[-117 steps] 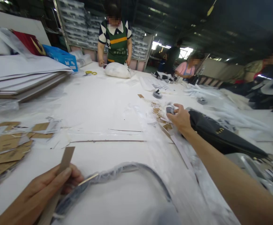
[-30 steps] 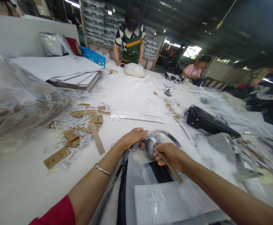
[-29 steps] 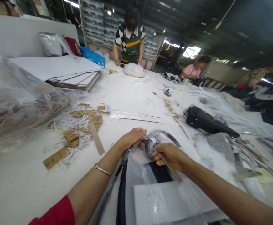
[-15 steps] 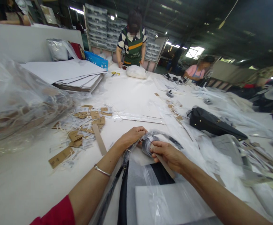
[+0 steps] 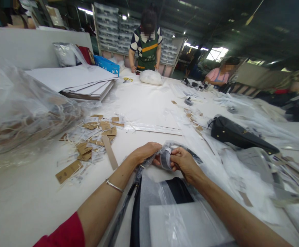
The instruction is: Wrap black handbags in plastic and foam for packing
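My left hand point(image 5: 144, 153) is closed on a plastic-wrapped bag strap point(image 5: 146, 164) near the middle of the white table point(image 5: 144, 99). My right hand point(image 5: 182, 162) is closed on a grey tape roll point(image 5: 165, 159) pressed against that wrapped strap. The two hands meet over it. Just below them lies a dark bag in a clear plastic cover point(image 5: 175, 192), with a white sheet point(image 5: 182, 223) on top.
Brown tags point(image 5: 93, 137) and a cardboard strip point(image 5: 109, 152) lie left of my hands. A full plastic sack point(image 5: 21, 109) and stacked white boards point(image 5: 77, 80) are at far left. A black bag point(image 5: 238, 133) lies right. Other people work at the far edge.
The brown strip that my right hand held with the tape roll is no longer in it. My right hand has turned the roll upright against the strap. My left hand stays put.
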Tool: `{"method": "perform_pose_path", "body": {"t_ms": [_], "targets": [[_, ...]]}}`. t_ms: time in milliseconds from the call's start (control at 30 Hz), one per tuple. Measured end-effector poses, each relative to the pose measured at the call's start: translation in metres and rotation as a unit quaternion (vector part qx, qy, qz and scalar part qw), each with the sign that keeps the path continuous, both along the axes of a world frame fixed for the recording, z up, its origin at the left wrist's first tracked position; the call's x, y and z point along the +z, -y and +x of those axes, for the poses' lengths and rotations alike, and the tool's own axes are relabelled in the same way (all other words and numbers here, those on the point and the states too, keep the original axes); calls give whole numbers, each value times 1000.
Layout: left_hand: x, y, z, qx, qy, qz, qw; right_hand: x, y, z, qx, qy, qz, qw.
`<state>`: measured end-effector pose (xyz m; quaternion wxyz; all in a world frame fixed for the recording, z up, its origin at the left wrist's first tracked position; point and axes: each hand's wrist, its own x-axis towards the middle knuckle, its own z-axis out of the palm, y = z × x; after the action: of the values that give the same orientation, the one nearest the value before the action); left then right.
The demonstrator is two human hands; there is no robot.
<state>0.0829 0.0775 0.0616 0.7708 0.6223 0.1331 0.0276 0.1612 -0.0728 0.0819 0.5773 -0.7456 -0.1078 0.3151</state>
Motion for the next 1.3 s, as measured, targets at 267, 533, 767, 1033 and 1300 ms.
{"method": "perform_pose_path", "body": {"t_ms": [267,533,767,1033,1300], "targets": [[-14,-12,10,79,-32,56,995,7,10,-2,80,-32,25,996],[-9,-12,7,267,44,272,923,3,8,-2,87,-16,14,996],[-2,-10,7,253,87,288,919,7,18,-7,199,-73,40,976],[-11,-13,10,190,66,236,951,-3,4,-1,218,130,-25,967],[-19,-8,12,187,98,224,952,15,-17,9,276,533,-36,799]]}}
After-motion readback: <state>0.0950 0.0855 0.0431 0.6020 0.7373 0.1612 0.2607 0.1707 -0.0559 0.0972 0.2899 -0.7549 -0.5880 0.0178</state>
